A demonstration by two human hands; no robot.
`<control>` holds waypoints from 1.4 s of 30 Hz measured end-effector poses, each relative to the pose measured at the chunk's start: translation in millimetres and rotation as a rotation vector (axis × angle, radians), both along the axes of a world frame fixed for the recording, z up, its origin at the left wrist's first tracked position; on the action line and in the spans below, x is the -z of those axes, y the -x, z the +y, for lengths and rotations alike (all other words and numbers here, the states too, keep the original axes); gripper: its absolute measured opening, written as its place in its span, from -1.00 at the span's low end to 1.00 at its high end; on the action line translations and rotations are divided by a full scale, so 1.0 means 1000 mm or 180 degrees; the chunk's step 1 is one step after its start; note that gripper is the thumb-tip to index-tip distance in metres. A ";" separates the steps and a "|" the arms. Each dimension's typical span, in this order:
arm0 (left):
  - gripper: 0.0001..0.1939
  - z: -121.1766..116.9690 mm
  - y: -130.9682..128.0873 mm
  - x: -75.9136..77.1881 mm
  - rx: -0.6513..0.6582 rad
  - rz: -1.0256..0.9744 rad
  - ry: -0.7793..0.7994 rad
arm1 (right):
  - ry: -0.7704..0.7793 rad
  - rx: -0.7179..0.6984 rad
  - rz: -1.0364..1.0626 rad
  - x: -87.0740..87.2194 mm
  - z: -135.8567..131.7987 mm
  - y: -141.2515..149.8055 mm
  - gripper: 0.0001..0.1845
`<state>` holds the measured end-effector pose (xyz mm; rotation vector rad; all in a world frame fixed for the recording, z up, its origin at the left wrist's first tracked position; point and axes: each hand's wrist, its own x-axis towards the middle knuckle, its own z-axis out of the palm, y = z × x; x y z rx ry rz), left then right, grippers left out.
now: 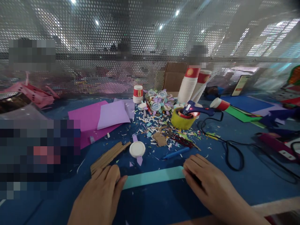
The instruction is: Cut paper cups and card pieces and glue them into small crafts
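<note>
A long turquoise paper strip [153,177] stretches between my two hands, low over the blue table. My left hand [100,187] pinches its left end between thumb and fingers. At the other end, the fingers of my right hand [203,175] are closed on the strip, partly hiding its tip. Just beyond the strip lies a white round cup base [137,149] with purple paper pieces sticking out at top and bottom. A blue pen [176,153] rests near my right fingers. Torn brown cardboard [107,156] lies beside my left hand.
A glue gun [199,109] sits across a yellow tape roll [181,121], its black cord looping right. Paper scraps cover the table's middle. Behind stand stacked paper cups [187,87] and small paper crafts [158,101]. Purple sheets [113,114] lie left; a power strip [278,147] lies right.
</note>
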<state>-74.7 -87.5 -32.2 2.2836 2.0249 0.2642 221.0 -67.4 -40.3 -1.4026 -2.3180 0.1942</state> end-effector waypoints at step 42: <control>-0.60 -0.007 -0.046 -0.012 0.2103 0.0622 -0.0339 | -0.0510 -0.1145 -0.1077 -0.004 -0.018 0.008 -0.26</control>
